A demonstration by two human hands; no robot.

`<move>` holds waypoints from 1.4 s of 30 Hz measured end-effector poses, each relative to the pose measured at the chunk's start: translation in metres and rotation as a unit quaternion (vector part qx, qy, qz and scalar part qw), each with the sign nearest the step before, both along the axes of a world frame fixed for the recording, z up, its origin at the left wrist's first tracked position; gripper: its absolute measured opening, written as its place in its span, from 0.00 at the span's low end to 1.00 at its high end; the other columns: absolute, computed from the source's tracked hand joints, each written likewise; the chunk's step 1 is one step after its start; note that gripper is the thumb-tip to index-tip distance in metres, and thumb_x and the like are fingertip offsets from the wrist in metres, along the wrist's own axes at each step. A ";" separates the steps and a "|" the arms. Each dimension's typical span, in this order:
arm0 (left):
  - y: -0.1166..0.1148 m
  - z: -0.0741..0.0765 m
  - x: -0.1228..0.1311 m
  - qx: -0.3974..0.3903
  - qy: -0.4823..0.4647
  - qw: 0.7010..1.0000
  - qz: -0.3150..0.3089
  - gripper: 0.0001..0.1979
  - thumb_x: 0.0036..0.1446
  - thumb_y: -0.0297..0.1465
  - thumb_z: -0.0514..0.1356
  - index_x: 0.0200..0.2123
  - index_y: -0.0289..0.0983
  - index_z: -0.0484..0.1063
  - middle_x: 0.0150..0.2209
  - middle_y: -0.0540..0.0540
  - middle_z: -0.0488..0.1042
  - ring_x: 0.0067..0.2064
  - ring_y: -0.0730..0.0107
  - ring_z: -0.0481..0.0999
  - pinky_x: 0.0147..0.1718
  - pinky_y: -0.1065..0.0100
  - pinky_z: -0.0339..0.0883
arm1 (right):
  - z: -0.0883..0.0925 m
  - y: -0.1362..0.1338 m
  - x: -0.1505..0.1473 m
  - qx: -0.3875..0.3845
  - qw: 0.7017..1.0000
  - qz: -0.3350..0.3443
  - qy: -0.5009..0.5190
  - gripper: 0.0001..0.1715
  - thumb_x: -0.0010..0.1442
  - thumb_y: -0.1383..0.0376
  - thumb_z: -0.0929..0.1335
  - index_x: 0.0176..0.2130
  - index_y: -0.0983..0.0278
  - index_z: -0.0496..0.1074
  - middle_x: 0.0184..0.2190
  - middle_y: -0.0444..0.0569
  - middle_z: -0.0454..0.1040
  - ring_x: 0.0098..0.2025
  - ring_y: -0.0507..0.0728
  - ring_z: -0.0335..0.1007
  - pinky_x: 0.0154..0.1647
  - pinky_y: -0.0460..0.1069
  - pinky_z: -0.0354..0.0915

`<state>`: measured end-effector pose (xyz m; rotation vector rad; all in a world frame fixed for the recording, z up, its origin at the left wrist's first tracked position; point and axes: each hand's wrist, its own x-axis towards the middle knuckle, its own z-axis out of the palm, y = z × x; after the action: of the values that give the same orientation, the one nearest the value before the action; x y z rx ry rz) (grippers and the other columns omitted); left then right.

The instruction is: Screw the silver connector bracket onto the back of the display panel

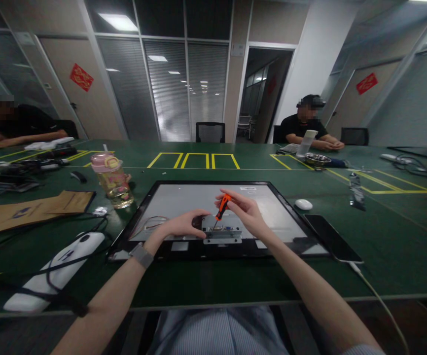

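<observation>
A screwdriver [223, 208] with an orange and black handle is held in the fingers of my right hand [248, 211]. Its thin shaft slants down to a metal bracket [223, 235] with connector ports, where the tip seems to touch. My left hand [180, 226] grips the bracket's left end between thumb and fingers; the far fingers are partly hidden. Beneath both hands, a flat display panel [176, 195] lies back side up on the table, grey in the middle with a black border. Thin wires [145, 224] run across its left part.
On the green table [198, 281], a drink bottle [112, 180], paper bag [36, 209] and white power strip [56, 271] with black cables stand left. A phone [332, 236] on a cable and a white case [303, 204] lie right. Two people sit across, behind a metal bowl [317, 160].
</observation>
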<state>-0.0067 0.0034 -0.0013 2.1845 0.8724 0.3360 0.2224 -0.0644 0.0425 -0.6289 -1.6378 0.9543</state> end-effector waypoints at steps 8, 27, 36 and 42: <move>0.005 -0.007 -0.005 0.053 0.017 0.998 0.022 0.40 0.41 0.48 0.68 0.57 0.43 0.64 0.63 0.43 0.59 0.65 0.53 0.55 0.63 0.55 0.48 | 0.000 0.003 0.003 0.039 0.996 -0.075 -0.021 0.16 0.62 0.58 0.65 0.49 0.55 0.72 0.46 0.50 0.73 0.47 0.57 0.71 0.49 0.56 0.69; 0.007 -0.007 -0.006 0.043 0.047 0.998 0.022 0.41 0.41 0.50 0.67 0.59 0.44 0.63 0.65 0.43 0.55 0.66 0.52 0.51 0.63 0.54 0.46 | -0.005 0.003 -0.003 0.043 0.996 -0.075 -0.008 0.17 0.60 0.60 0.67 0.50 0.57 0.71 0.43 0.49 0.73 0.44 0.56 0.72 0.46 0.53 0.69; 0.008 -0.010 -0.007 0.045 0.037 0.998 0.021 0.40 0.41 0.49 0.67 0.58 0.44 0.63 0.64 0.44 0.55 0.65 0.54 0.53 0.63 0.56 0.48 | -0.004 0.003 -0.003 0.125 0.979 -0.158 -0.020 0.06 0.59 0.63 0.69 0.37 0.58 0.76 0.34 0.47 0.70 0.39 0.55 0.68 0.41 0.51 0.66; 0.007 -0.008 -0.007 0.050 0.060 0.997 0.023 0.41 0.42 0.50 0.66 0.59 0.44 0.62 0.65 0.44 0.54 0.66 0.53 0.51 0.63 0.54 0.46 | 0.000 0.001 0.000 0.063 0.995 -0.077 -0.024 0.15 0.64 0.61 0.63 0.49 0.57 0.72 0.43 0.50 0.74 0.45 0.56 0.70 0.49 0.54 0.65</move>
<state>-0.0134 0.0103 -0.0090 2.2985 0.9933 0.2778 0.2223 -0.0635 0.0424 -0.6859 -1.6506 0.7239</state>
